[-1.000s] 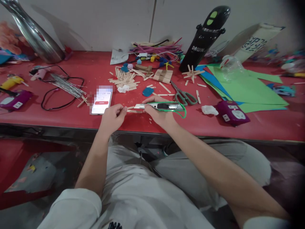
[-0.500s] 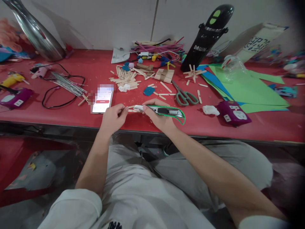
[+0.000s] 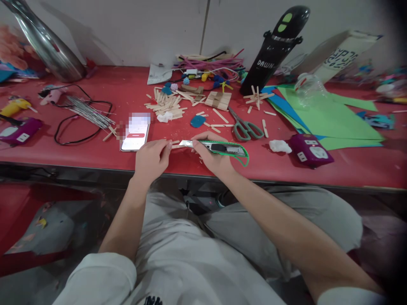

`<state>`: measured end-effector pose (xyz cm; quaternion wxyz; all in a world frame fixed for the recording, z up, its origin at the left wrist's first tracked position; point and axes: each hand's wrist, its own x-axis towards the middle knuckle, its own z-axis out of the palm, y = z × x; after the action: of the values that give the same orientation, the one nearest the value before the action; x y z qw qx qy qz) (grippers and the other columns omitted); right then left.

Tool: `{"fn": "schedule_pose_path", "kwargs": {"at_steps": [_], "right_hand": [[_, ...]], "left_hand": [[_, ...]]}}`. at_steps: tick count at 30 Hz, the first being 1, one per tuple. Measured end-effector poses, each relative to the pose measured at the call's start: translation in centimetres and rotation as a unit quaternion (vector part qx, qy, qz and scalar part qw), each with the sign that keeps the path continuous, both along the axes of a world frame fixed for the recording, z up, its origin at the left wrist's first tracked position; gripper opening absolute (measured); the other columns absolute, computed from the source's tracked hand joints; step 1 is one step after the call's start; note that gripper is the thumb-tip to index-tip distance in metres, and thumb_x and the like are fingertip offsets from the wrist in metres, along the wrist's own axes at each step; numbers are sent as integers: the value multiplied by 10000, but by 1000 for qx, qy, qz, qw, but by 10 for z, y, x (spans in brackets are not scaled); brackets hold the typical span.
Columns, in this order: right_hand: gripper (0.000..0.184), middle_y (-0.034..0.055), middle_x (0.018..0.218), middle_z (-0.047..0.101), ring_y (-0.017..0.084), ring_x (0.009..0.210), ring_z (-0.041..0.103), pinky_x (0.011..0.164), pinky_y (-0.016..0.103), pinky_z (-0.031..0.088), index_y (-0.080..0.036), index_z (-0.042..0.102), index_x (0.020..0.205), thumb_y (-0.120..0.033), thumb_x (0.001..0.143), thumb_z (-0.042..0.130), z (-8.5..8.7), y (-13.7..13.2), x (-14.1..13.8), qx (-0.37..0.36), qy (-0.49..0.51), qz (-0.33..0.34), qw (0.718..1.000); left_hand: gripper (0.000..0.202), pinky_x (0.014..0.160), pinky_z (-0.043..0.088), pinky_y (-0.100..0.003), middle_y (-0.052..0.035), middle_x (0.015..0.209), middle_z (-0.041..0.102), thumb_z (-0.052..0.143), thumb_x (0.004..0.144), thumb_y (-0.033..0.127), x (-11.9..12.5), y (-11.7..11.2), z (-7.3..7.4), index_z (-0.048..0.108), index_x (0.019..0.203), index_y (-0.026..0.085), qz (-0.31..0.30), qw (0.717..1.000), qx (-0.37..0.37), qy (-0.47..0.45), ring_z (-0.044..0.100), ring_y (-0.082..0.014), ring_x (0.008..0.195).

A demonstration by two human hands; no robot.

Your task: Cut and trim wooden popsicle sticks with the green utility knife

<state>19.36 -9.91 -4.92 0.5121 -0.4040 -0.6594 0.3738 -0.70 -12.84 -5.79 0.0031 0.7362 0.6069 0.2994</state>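
Observation:
Near the table's front edge, my left hand [image 3: 152, 157] is closed, pinching a pale wooden craft stick [image 3: 175, 144] between thumb and fingers. My right hand [image 3: 213, 154] grips a green utility knife [image 3: 224, 148], its metal tip pointing left at the stick. The blade end lies over or against the stick; exact contact is too small to make out. Just behind my left hand lies a lit phone [image 3: 135, 134]. Grey-green scissors [image 3: 246, 126] rest open beyond my right hand, and small wood slivers lie below the knife.
A pile of craft sticks [image 3: 168, 101] lies mid-table, with a blue oval piece [image 3: 197, 121] nearer. To the right are a purple power socket block [image 3: 310, 151], crumpled tissue [image 3: 280, 146] and green paper sheets [image 3: 343, 114]. Wires [image 3: 87, 111] and a looped cable lie left.
The stick between my hands now shows less length to the right of the knife tip. The knife has shifted slightly right; both hands keep their hold.

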Motion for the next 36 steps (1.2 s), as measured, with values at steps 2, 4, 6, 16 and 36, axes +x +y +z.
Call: {"fn": "schedule_pose_path", "kwargs": {"at_steps": [2, 4, 6, 16, 36], "right_hand": [[135, -10, 710, 713, 168, 682, 695, 706, 314, 551, -233, 657, 861, -367, 872, 660, 0, -2, 0, 16, -15, -4, 1000], [138, -4, 745, 727, 168, 708, 697, 724, 313, 548, -233, 663, 869, -371, 882, 661, -1, -2, -1, 30, -23, -4, 999], [145, 6, 784, 738, 170, 728, 699, 727, 313, 545, -232, 671, 875, -375, 889, 659, -2, -3, -1, 42, -29, 0, 999], [172, 12, 789, 747, 176, 721, 703, 696, 313, 548, -237, 688, 888, -406, 895, 658, -2, -5, -2, 49, -39, 18, 998], [163, 8, 763, 752, 152, 660, 671, 662, 282, 535, -238, 715, 856, -366, 900, 625, 0, -8, -4, 88, -89, 24, 992]], "left_hand": [[365, 749, 465, -343, -111, 999, 780, 416, 1026, 381, 1, -1, 1, 713, 945, 185, 12, 1000, -11, 15, 713, -252, 891], [369, 696, 437, -330, -106, 969, 779, 419, 1024, 386, 1, -1, 2, 715, 931, 186, 19, 1000, -16, 19, 708, -246, 854], [363, 665, 418, -320, -101, 962, 780, 428, 1019, 389, 1, -1, 2, 718, 928, 188, 24, 999, -19, 15, 708, -240, 840], [347, 656, 440, -304, -84, 918, 786, 469, 989, 384, 3, -3, 6, 739, 863, 207, 33, 999, -21, -13, 713, -229, 818], [302, 624, 413, -302, -59, 1078, 796, 511, 969, 369, 4, -3, 5, 763, 874, 230, 47, 998, -26, -13, 733, -249, 902]]}}
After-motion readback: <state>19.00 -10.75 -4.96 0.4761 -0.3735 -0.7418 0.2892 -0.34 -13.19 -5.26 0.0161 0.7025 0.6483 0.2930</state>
